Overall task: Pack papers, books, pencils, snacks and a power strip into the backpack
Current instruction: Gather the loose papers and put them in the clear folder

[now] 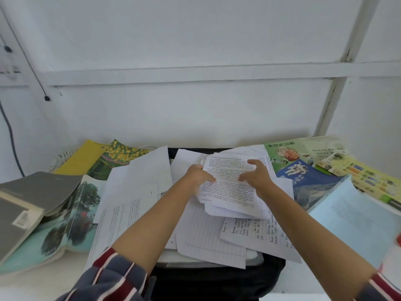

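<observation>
The left hand (pixel 199 177) and right hand (pixel 258 178) hold the printed papers (pixel 230 192) with fingers clamped on both side edges, over the black backpack (pixel 217 281) in the middle. The bundle looks uneven, so its lower pages may slip out among the loose sheets (pixel 201 237).

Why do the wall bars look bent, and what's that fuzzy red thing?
Head view: the wide-angle lens bends the wall bars; the red thing at the right edge is too blurred to tell; light is soft, no glare on the papers.
</observation>
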Motion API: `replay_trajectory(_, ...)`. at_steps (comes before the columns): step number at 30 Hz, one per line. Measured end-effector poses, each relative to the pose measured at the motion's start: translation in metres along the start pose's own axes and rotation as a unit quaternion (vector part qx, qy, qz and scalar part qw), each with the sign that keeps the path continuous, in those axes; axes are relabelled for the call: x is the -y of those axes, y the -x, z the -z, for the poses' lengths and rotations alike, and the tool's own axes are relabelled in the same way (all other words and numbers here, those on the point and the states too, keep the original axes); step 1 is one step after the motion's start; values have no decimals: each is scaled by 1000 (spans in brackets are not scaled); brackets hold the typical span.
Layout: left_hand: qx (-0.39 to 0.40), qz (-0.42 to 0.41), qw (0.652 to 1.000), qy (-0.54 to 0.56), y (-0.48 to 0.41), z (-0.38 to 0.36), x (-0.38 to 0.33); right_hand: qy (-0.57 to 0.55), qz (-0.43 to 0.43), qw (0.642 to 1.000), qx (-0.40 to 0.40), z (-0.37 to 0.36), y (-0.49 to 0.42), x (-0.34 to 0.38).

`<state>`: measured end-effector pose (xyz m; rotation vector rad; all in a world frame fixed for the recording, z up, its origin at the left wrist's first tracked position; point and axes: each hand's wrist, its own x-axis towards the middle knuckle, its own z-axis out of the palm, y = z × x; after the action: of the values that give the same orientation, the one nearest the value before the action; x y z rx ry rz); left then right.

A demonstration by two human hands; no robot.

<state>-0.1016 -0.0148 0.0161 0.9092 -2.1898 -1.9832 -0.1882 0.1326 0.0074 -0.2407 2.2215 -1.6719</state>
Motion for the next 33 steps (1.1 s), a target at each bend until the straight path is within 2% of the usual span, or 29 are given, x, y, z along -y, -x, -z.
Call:
replay_trajectory(8,33,-47,993,104,10,-1,-7,0,20,1000,13,9,8,5)
replay_trajectory(13,75,-118,977,161,22,1,-20,-94,25,994,58,32,29,24)
replay_trajectory(16,113,-133,972,158,31,-1,-25,-101,33,993,53,49,42,30)
replay_trajectory(20,141,-146,978,48,45,-25,-18,-55,19,998,-13,68,58,16)
replay_trajectory(24,104,-118,985,-77,50,-55,1,32,-13,997,-70,76,80,-8)
replay_trajectory(28,89,-105,975,-174,51,-72,22,116,-43,989,-85,70,92,-31)
replay_trajectory(33,48,-109,949,-291,52,-81,31,264,-53,959,-93,57,97,-34)
